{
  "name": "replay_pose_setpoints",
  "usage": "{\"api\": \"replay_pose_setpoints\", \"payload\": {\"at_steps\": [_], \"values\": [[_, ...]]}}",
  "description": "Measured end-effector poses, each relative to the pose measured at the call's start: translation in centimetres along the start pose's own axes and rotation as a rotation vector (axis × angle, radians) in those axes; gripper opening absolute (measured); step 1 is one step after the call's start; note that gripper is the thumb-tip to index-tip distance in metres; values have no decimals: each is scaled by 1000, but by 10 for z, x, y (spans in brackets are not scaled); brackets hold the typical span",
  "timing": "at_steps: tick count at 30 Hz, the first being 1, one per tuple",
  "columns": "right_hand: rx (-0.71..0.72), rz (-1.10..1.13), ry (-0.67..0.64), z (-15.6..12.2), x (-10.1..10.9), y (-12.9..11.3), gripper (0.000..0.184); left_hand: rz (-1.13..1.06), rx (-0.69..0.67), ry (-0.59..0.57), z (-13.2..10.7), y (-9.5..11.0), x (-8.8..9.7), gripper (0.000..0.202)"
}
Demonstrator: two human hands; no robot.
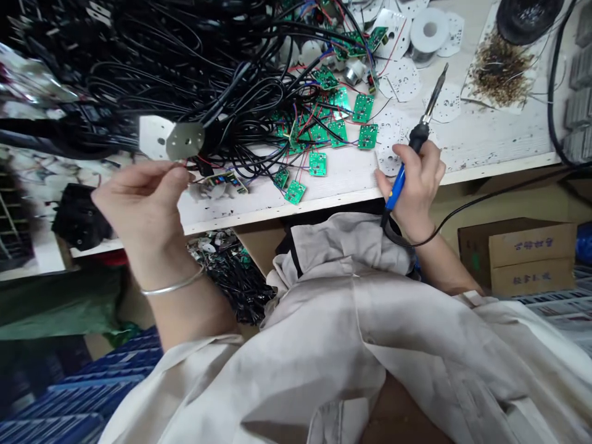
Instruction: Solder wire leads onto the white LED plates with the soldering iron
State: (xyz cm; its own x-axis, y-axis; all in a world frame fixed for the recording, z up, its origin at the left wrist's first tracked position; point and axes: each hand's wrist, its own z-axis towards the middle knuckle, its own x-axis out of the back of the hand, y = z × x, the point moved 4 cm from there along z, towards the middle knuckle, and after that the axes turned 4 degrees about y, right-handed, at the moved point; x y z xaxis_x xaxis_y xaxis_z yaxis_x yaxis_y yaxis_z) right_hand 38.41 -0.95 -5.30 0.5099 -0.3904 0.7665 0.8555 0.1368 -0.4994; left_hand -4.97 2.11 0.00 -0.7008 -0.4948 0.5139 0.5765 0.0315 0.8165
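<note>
My left hand (143, 206) is closed in a pinch at the table's front edge. It holds the thin wires of a small circuit board (226, 183) joined to a round metal plate (185, 140) that hangs just above the fingers. My right hand (419, 185) is wrapped around a soldering iron (419, 132) with a blue and black handle, tip pointing up and away over the white table (346, 179). Its black cord runs off to the right. Several green circuit boards (319, 132) with red and blue wires lie between my hands.
A big tangle of black cables (185, 61) covers the table's left. A solder spool (428, 31), white round boards (402, 80) and a pad of brown scraps (502, 68) lie at the back right. A cardboard box (522, 253) stands under the table, blue crates (69, 394) lower left.
</note>
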Motion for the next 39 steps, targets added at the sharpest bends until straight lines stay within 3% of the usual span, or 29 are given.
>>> {"api": "replay_pose_setpoints", "payload": {"at_steps": [1, 3, 6, 7, 8, 9, 11, 13, 16, 21, 25, 29, 32, 35, 39], "values": [[-17, 23, -9, -1, -1, 0, 50, 53, 18, 21, 3, -11, -2, 40], [-47, 93, 5, -1, 2, 1, 54, 174, -103, 191, 1, -11, -6, 50], [20, 244, 66, 3, 13, 5, 38, 328, -584, 489, -36, 38, -23, 41], [79, 299, 61, 6, 15, 6, 30, 346, -714, 434, -53, 57, -36, 29], [139, 352, 28, 9, 16, 7, 27, 332, -818, 303, -69, 74, -52, 23], [179, 399, -33, 12, 16, 9, 27, 346, -840, 108, -83, 87, -71, 20], [158, 462, -198, 19, 12, 14, 28, 451, -721, -165, -102, 95, -103, 16], [56, 477, -329, 27, 9, 17, 28, 500, -572, -270, -110, 90, -125, 18], [-17, 451, -388, 37, 11, 14, 28, 459, -484, -323, -105, 79, -138, 19], [46, 388, -344, 41, 4, 10, 38, 323, -500, -454, -88, 85, -129, 21], [139, 374, -262, 35, 2, 13, 37, 322, -632, -532, -89, 98, -124, 24], [200, 373, -382, 37, 7, 17, 35, 308, -748, -635, -96, 103, -126, 26], [238, 343, -426, 42, 9, 21, 39, 321, -775, -637, -93, 100, -124, 27], [284, 299, -372, 39, 3, 18, 46, 328, -791, -621, -93, 95, -124, 26], [208, 236, -269, 18, -14, -3, 50, 276, -772, -543, -98, 87, -130, 20]]}}
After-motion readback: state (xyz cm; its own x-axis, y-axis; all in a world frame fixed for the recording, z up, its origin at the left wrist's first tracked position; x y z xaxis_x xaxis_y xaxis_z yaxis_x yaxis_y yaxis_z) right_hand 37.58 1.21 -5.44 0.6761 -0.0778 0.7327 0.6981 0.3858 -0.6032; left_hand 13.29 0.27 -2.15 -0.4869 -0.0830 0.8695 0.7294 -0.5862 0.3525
